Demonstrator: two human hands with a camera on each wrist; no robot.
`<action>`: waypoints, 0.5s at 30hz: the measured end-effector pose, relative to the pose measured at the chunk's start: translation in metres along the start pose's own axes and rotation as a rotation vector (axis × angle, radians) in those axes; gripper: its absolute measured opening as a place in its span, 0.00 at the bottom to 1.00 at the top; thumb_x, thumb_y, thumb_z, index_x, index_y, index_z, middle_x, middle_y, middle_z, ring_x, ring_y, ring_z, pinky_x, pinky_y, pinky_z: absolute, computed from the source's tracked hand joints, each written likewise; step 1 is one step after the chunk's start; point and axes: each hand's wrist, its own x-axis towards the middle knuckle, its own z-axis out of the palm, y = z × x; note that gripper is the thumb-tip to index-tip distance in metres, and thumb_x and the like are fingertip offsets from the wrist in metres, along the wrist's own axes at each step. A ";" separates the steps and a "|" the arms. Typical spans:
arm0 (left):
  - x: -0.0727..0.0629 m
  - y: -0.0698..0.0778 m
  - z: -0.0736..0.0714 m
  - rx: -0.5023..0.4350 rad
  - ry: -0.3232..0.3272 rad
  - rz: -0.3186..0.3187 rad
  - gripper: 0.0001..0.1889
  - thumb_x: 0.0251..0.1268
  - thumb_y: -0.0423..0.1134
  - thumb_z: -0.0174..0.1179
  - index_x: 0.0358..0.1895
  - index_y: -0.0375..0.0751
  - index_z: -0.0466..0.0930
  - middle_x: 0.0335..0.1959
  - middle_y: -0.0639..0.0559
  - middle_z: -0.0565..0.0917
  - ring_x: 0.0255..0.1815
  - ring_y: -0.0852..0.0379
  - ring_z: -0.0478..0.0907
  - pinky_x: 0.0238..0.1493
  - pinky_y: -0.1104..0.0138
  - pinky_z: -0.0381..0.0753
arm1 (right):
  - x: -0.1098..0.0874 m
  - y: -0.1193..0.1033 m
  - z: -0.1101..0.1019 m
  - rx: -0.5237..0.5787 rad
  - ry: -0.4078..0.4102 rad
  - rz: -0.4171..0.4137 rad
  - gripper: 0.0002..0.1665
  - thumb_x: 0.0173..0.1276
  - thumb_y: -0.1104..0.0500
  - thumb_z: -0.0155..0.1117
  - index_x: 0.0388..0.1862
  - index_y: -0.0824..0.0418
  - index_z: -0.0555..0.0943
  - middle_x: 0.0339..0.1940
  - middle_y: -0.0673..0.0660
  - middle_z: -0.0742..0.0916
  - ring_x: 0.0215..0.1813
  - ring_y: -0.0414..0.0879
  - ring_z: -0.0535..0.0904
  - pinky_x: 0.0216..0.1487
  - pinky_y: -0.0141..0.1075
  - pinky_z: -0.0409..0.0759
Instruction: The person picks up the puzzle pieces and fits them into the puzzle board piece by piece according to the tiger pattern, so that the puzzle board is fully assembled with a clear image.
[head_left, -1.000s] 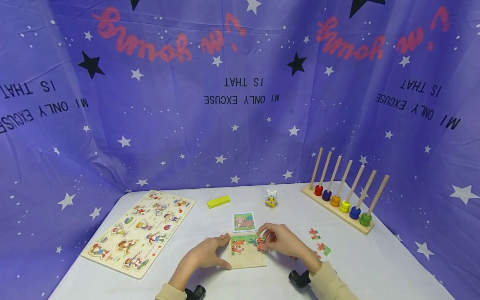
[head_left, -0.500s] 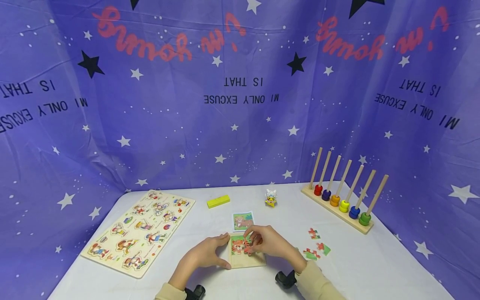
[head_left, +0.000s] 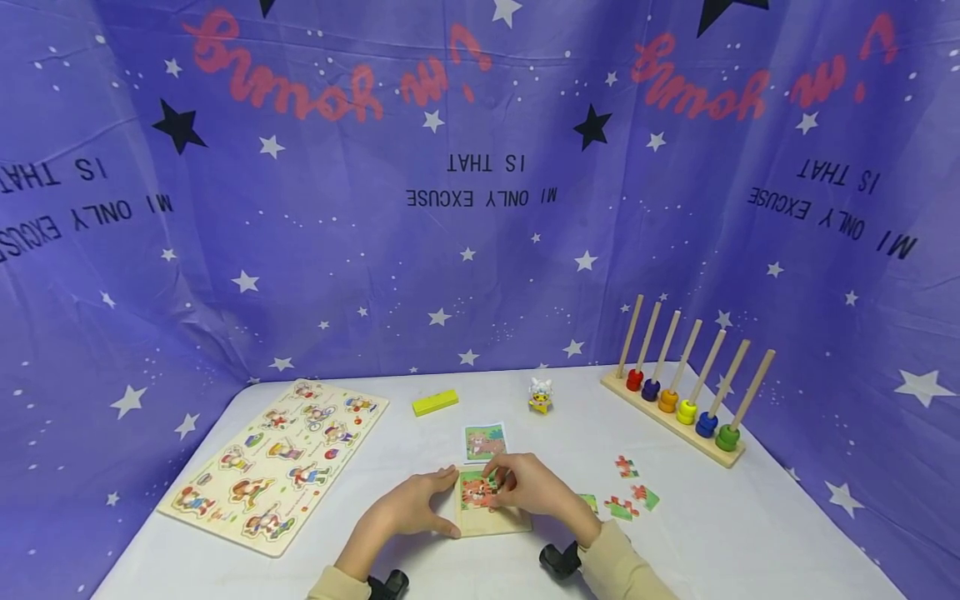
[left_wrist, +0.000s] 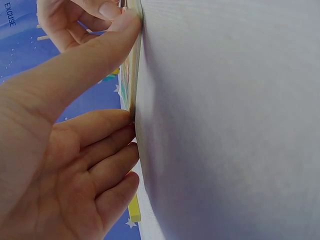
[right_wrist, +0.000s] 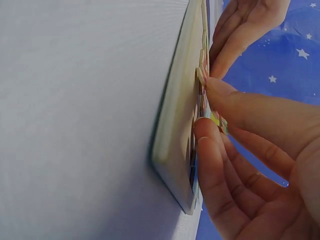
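Puzzle piece [right_wrist: 201, 76] is pinched by right fingers [right_wrist: 210, 152] — left fingers [left_wrist: 114, 162], extended, touch the tray [head_left: 491, 525].

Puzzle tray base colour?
Pale beige, bare wood look; the puzzle tray shows best in the head view.

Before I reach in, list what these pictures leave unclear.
Head: part of the puzzle tray, hidden by the right hand.
Head: part of a green piece, behind the right forearm.
Left wrist: part of the yellow block, behind the left hand.
Right wrist: the tray's far end, cut off at the top.
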 end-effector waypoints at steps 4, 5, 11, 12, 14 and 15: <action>0.000 -0.001 0.000 0.002 0.001 -0.002 0.48 0.44 0.54 0.73 0.68 0.30 0.66 0.70 0.39 0.66 0.70 0.39 0.62 0.69 0.47 0.61 | 0.000 0.000 0.000 -0.010 0.002 -0.004 0.19 0.54 0.62 0.76 0.45 0.62 0.83 0.31 0.49 0.82 0.27 0.34 0.74 0.29 0.27 0.78; 0.000 -0.001 -0.001 0.000 0.002 0.000 0.48 0.44 0.54 0.73 0.67 0.30 0.66 0.70 0.38 0.66 0.70 0.39 0.62 0.69 0.47 0.61 | -0.001 0.000 0.000 -0.015 0.004 -0.008 0.18 0.54 0.63 0.76 0.45 0.62 0.83 0.31 0.50 0.82 0.27 0.34 0.74 0.29 0.27 0.78; 0.000 -0.001 0.000 -0.003 0.006 0.009 0.48 0.44 0.54 0.73 0.67 0.29 0.66 0.70 0.37 0.66 0.70 0.38 0.62 0.69 0.47 0.61 | -0.002 0.000 0.000 -0.042 0.007 -0.022 0.17 0.54 0.63 0.76 0.44 0.62 0.84 0.32 0.52 0.83 0.28 0.34 0.74 0.30 0.27 0.77; 0.000 -0.001 0.000 -0.002 0.006 0.007 0.48 0.44 0.54 0.73 0.67 0.29 0.66 0.70 0.38 0.66 0.70 0.38 0.62 0.69 0.47 0.61 | -0.002 0.000 0.000 -0.046 0.005 -0.018 0.17 0.54 0.63 0.75 0.44 0.62 0.84 0.33 0.52 0.83 0.28 0.34 0.74 0.30 0.26 0.77; -0.001 -0.001 0.000 -0.002 0.005 0.004 0.48 0.44 0.54 0.73 0.67 0.30 0.66 0.70 0.38 0.66 0.70 0.38 0.62 0.69 0.47 0.61 | -0.002 0.000 0.000 -0.052 0.000 -0.014 0.17 0.54 0.63 0.75 0.44 0.62 0.84 0.33 0.52 0.83 0.28 0.34 0.74 0.30 0.26 0.77; -0.001 -0.001 0.000 -0.002 0.005 0.003 0.48 0.44 0.54 0.74 0.67 0.30 0.67 0.70 0.38 0.66 0.70 0.39 0.62 0.69 0.47 0.61 | -0.002 -0.001 -0.001 -0.050 -0.002 -0.009 0.17 0.54 0.63 0.75 0.44 0.61 0.84 0.33 0.52 0.83 0.28 0.34 0.74 0.30 0.26 0.77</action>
